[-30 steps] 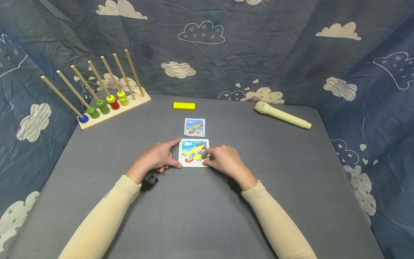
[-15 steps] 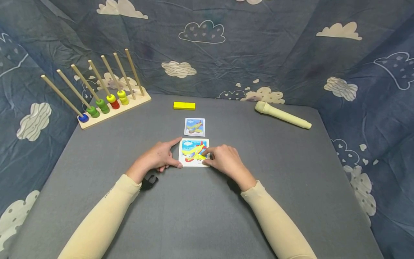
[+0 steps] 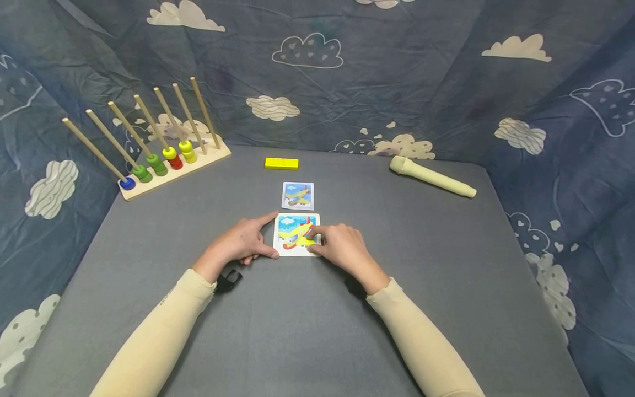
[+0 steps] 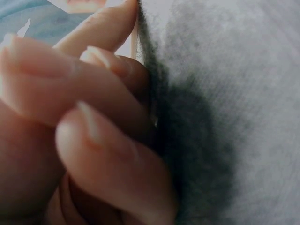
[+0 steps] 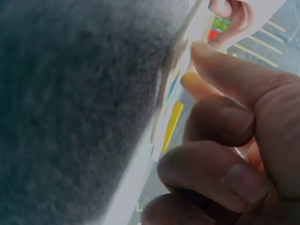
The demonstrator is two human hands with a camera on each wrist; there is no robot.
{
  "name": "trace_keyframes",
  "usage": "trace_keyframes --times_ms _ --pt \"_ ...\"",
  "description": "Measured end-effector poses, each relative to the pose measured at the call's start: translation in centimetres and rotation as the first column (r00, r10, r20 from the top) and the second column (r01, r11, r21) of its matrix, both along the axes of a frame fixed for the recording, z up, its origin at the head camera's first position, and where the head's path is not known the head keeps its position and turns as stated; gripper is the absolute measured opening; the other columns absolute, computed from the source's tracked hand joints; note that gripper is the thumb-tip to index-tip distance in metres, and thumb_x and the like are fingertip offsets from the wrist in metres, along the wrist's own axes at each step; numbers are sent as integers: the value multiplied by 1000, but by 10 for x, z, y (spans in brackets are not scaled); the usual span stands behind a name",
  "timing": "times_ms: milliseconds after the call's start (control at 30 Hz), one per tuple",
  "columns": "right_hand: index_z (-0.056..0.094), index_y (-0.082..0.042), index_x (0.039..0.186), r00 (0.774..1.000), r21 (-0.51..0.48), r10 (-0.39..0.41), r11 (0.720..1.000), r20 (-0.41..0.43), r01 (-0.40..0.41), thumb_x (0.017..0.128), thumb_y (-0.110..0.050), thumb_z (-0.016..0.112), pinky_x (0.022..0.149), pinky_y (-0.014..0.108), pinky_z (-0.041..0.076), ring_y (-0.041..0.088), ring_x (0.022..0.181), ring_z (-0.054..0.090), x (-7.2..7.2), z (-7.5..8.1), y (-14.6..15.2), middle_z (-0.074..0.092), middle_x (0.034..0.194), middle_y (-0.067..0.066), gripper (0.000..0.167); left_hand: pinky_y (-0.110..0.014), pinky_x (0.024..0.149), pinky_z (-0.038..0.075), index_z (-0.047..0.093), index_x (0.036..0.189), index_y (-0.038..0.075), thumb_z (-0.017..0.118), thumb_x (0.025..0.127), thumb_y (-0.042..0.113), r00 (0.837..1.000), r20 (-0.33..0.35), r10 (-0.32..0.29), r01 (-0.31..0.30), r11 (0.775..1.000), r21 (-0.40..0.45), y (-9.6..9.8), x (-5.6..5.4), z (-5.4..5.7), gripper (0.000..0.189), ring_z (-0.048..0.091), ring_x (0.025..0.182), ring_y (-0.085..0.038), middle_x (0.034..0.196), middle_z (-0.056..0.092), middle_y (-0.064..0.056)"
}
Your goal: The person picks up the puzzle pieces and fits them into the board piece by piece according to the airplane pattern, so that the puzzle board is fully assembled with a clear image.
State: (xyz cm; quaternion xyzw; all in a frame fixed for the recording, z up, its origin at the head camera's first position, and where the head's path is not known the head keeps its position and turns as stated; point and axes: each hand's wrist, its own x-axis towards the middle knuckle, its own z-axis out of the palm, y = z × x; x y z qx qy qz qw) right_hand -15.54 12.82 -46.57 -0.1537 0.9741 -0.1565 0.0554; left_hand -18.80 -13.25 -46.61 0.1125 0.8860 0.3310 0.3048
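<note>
A square jigsaw puzzle (image 3: 290, 241) with a yellow airplane on a blue sky lies flat in front of me in the head view. My left hand (image 3: 240, 238) braces its left side, index fingertip at the upper corner and thumb at the lower one. Over the puzzle's lower right part, my right hand (image 3: 343, 242) pinches a puzzle piece between thumb and index finger; the fingers mostly hide the piece. In the right wrist view the thumb (image 5: 225, 70) meets the puzzle's surface while the other fingers curl in. Just beyond the puzzle lies a picture card (image 3: 298, 196) with the same airplane.
A yellow block (image 3: 281, 164) lies behind the card. At the back left stands a wooden peg rack (image 3: 178, 172) with colored rings. A pale yellow toy microphone (image 3: 434, 177) rests at the back right. A cloud-patterned cloth (image 3: 421, 94) surrounds the grey table (image 3: 297, 331).
The right hand's thumb and index finger have shifted slightly left over the puzzle's lower right part. The left hand stays at the left edge.
</note>
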Motion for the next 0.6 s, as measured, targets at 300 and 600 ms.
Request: trace_keyframes --times_ms 300,600 --pt "81 -27 103 1000 -16 3 1000 4 -3 90 -35 86 52 30 33 12 60 51 -2 1 1 60 68 -8 16 -26 44 46 24 171 28 94 83 30 1000 -2 12 -12 1000 8 0 -1 0 112 52 39 -13 60 60 0" --pt "81 -27 104 1000 -23 -1 1000 30 2 91 -33 85 50 29 32 13 59 51 -1 1 0 60 68 -7 15 -26 44 45 25 171 28 95 81 31 1000 -12 10 -10 1000 2 0 0 0 114 53 39 -14 60 61 -1"
